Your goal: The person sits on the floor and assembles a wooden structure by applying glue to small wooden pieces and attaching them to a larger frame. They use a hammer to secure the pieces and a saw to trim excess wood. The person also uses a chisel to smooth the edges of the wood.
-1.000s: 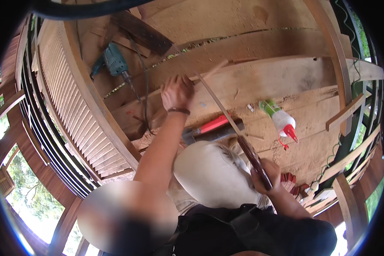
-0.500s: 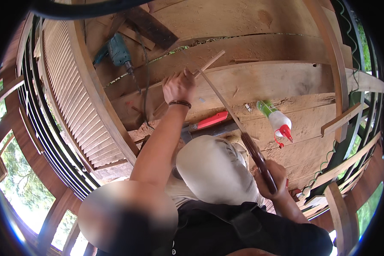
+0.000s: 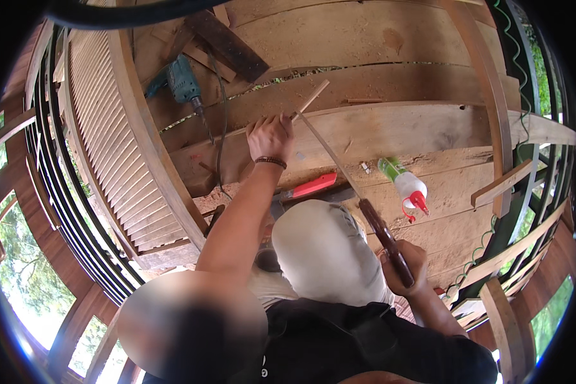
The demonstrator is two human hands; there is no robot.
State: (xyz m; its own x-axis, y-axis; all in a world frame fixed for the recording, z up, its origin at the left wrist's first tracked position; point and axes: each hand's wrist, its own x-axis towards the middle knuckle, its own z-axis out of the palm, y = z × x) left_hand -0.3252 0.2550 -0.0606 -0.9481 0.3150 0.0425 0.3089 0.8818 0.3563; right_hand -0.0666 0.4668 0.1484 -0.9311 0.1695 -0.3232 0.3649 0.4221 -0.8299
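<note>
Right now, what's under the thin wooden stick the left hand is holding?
The thin wooden stick lies on a broad plank. The left hand covers its near end. A saw blade meets it beside the hand.

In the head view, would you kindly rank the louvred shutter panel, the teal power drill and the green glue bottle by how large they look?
1. Louvred shutter panel, by far the largest.
2. Teal power drill and green glue bottle look about alike; the fisheye bending and their differing nearness to the camera make ranking these two unsure.
</note>
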